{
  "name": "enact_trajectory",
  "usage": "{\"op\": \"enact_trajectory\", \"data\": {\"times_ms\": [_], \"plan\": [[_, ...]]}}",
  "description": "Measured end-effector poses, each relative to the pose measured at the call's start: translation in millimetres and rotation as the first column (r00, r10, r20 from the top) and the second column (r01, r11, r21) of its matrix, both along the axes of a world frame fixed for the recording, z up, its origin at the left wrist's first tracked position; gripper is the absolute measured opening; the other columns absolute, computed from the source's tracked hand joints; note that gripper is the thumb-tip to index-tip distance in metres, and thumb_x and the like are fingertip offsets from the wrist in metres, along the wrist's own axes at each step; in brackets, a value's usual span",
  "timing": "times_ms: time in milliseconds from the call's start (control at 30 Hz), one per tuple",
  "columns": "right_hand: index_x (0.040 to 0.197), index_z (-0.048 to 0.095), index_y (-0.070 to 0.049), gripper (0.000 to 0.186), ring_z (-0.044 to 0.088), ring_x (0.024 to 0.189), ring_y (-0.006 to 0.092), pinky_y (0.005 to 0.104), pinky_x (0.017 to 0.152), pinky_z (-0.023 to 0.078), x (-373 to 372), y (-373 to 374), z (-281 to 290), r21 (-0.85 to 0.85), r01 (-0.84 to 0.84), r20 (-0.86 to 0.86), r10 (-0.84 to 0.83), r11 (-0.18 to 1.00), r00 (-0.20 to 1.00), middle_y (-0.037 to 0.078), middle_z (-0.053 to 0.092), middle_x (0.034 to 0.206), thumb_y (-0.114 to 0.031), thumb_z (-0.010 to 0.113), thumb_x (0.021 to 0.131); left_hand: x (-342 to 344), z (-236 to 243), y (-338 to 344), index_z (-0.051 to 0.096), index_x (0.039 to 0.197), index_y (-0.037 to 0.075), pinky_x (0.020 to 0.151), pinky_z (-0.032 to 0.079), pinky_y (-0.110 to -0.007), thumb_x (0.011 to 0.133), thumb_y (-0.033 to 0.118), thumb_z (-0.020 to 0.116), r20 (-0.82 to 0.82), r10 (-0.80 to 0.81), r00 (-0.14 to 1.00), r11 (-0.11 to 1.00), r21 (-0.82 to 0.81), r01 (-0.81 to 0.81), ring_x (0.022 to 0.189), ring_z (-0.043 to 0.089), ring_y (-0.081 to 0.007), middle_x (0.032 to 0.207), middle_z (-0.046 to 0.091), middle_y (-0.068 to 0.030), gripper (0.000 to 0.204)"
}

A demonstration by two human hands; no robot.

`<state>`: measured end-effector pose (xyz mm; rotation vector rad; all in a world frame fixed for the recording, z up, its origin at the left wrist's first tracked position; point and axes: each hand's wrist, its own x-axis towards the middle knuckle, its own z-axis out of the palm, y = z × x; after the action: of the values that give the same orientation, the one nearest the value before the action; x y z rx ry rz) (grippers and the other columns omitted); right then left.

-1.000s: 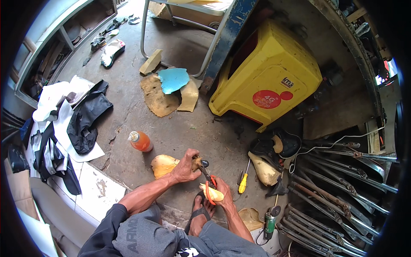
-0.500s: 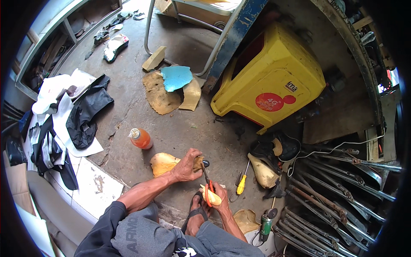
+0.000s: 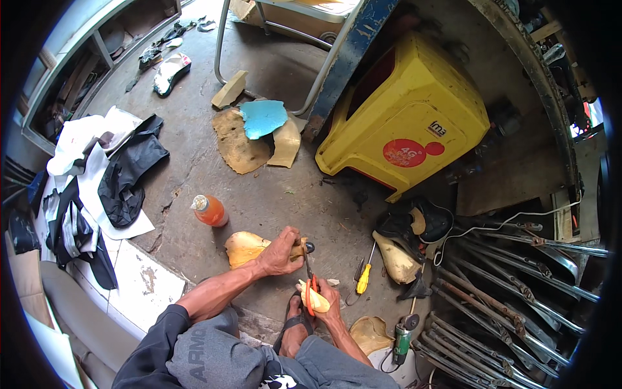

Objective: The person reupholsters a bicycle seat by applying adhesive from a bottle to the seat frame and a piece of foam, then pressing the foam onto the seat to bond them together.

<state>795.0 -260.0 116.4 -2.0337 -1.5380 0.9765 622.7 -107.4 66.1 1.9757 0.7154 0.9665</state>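
Note:
My left hand (image 3: 278,254) is closed on the end of a saddle-shaped piece of yellowish foam (image 3: 243,249), which rests low over the floor. A small dark round part (image 3: 310,247) pokes out beyond the fingertips. In my right hand (image 3: 329,303) are orange-handled scissors (image 3: 310,293), the dark blades reaching up to the foam beside my left fingers. A pale yellow piece (image 3: 316,301) lies against the handles in the same hand; how it is held is hidden. Beyond that hand a small pale scrap (image 3: 333,282) lies on the floor.
An orange bottle (image 3: 210,211) stands left of the foam. To the right are a yellow screwdriver (image 3: 364,279), another foam saddle (image 3: 394,258), a green grinder (image 3: 403,340) and metal frames (image 3: 492,292). A yellow plastic stool (image 3: 414,117) lies tipped ahead, near foam sheets (image 3: 243,142).
The scissors and my right hand have shifted slightly left. A pale scrap now shows on the floor by the right hand. My left hand keeps its grip on the foam.

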Motion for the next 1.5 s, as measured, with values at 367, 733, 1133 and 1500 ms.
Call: {"op": "enact_trajectory", "data": {"times_ms": [367,733,1133,1500], "plan": [[0.095,0.063,0.001,0.059,0.070,0.073,0.0324,0.0428,0.066,0.053,-6,6,13,-0.085,0.063,0.048,-0.059,0.994,0.997,0.020,0.068,0.076,-0.053,0.082,0.080,-2,0,2,0.046,0.103,0.002,0.087,0.048,-0.042,0.072,0.006,0.077,0.000,0.058,0.998,0.998,-0.037,-0.058,0.099,0.053,-0.0381,0.111,0.049,-0.0204,0.045],[0.094,0.065,0.001,0.063,0.069,0.073,0.0349,0.0432,0.067,0.053,-8,32,22,-0.054,0.041,0.154,-0.033,0.998,0.988,0.019,0.067,0.076,-0.058,0.080,0.079,-3,0,3,0.046,0.102,0.002,0.086,0.048,-0.042,0.073,0.006,0.078,0.036,0.037,0.999,0.999,0.009,-0.038,0.098,0.053,-0.0375,0.111,0.049,-0.0204,0.043],[0.087,0.065,-0.002,0.038,0.059,0.060,0.0179,0.0383,0.058,0.048,-8,20,16,0.057,0.168,-0.096,-0.162,0.984,0.982,0.014,0.060,0.065,-0.035,0.084,0.083,-3,1,2,0.048,0.102,0.003,0.084,0.050,-0.042,0.077,0.010,0.079,-0.027,0.045,0.999,0.999,0.027,-0.045,0.098,0.055,-0.0366,0.110,0.051,-0.0181,0.042],[0.112,0.070,-0.010,0.041,0.072,0.086,0.0399,0.0492,0.070,0.055,69,-41,-37,-0.037,0.330,0.400,-0.289,0.943,0.870,0.020,0.073,0.090,-0.033,0.082,0.081,-6,15,-2,0.052,0.115,0.004,0.072,0.055,-0.046,0.089,0.030,0.073,-0.381,0.112,0.918,0.992,0.104,-0.078,0.085,0.065,-0.0380,0.097,0.059,-0.0168,0.042]]}}
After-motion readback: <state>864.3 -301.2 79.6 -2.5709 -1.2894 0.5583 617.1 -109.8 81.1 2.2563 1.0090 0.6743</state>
